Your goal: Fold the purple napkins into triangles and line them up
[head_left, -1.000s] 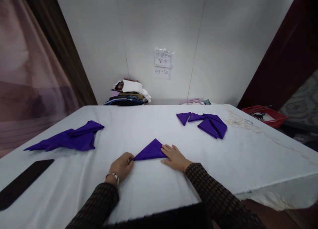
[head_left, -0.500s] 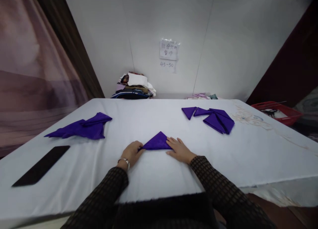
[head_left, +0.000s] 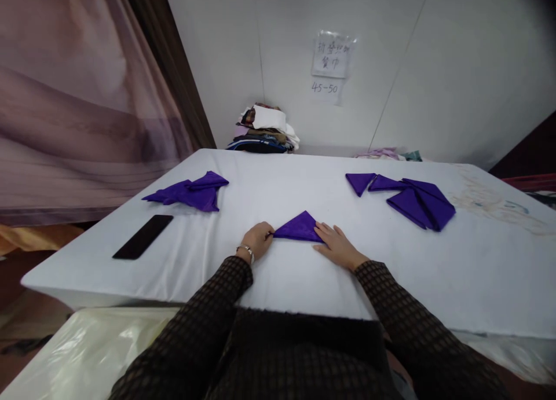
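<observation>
A purple cloth napkin [head_left: 297, 228] folded into a triangle lies on the white table [head_left: 278, 272] just in front of me. My left hand [head_left: 258, 240] is closed and pinches the triangle's left corner. My right hand [head_left: 336, 247] lies flat with fingers stretched out, pressing on the triangle's right corner. A bracelet shows on my left wrist.
Unfolded purple napkins [head_left: 190, 191] are heaped at the table's left. Several folded purple triangles [head_left: 408, 196] lie at the right. A black phone [head_left: 143, 245] rests near the left edge. A pile of mixed fabric [head_left: 263, 130] sits by the wall, under paper labels [head_left: 332, 55].
My view has swung left and pulled back, so more of my body and the table's left edge show. Both hands keep their places on the triangle's corners.
</observation>
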Tool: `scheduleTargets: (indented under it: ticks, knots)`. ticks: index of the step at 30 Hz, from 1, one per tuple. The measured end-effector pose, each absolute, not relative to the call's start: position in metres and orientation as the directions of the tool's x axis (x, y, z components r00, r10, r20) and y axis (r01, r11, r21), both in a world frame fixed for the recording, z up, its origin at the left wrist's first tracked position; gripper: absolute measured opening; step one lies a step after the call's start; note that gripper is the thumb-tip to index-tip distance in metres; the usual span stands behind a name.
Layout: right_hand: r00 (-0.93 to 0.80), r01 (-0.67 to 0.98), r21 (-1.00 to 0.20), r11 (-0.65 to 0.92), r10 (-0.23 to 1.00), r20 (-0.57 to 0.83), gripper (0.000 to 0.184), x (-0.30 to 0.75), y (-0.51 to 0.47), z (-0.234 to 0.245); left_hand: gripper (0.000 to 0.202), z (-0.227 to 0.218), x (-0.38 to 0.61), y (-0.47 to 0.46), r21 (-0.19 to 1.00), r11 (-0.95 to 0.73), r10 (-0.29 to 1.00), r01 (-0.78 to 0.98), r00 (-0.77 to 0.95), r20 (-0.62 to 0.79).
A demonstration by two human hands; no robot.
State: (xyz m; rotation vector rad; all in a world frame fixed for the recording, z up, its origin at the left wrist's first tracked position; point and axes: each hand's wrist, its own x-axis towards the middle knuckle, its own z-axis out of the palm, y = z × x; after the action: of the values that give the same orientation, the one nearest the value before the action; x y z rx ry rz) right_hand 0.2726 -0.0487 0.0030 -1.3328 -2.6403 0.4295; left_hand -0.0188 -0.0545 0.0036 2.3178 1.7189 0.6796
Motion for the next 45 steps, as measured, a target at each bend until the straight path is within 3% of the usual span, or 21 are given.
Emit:
scheduleTargets:
  ticks: [10,13,18,22,26,34,38,42,45]
  knots:
    - [-0.602,0.753,-0.308,0.581,0.798,0.034,0.063,0.274,-0.048,-0.002,0.020,0.006,-0.025,-0.062,0.458,-0.191,0.971,0.868,0.098,0.220]
    - [-0.604,0.751,-0.307,0.584,0.796,0.035,0.064,0.274,-0.048,-0.003,0.026,0.014,-0.016,-0.066,0.491,-0.220,0.954,0.843,0.081,0.289]
    - [-0.596,0.760,-0.298,0.578,0.802,0.037,0.064,0.273,-0.048,-0.004,0.031,0.026,0.033,-0.069,0.373,-0.548,0.825,0.748,0.411,0.388]
    - [-0.590,0.767,-0.290,0.573,0.807,0.035,0.063,0.273,-0.047,-0.005,0.056,0.016,0.059,-0.066,0.245,-0.617,0.786,0.748,0.573,0.232]
    - [-0.599,0.762,-0.278,0.585,0.800,0.043,0.062,0.274,-0.047,-0.007,0.064,0.003,0.057,-0.062,0.248,-0.565,0.824,0.787,0.554,0.118]
    - [-0.604,0.759,-0.273,0.591,0.796,0.042,0.063,0.274,-0.047,-0.006,0.064,0.004,0.042,-0.064,0.244,-0.535,0.843,0.809,0.529,0.096]
    - [-0.606,0.758,-0.272,0.592,0.794,0.039,0.062,0.275,-0.047,-0.005,0.056,0.000,0.012,-0.065,0.262,-0.438,0.897,0.860,0.436,0.071]
    - [-0.610,0.753,-0.275,0.597,0.791,0.048,0.063,0.276,-0.047,-0.006,0.043,-0.008,-0.022,-0.064,0.318,-0.267,0.963,0.910,0.238,0.127]
    - [-0.610,0.754,-0.271,0.598,0.791,0.048,0.062,0.276,-0.047,-0.007,0.034,-0.014,-0.035,-0.063,0.372,-0.260,0.954,0.891,0.178,0.241]
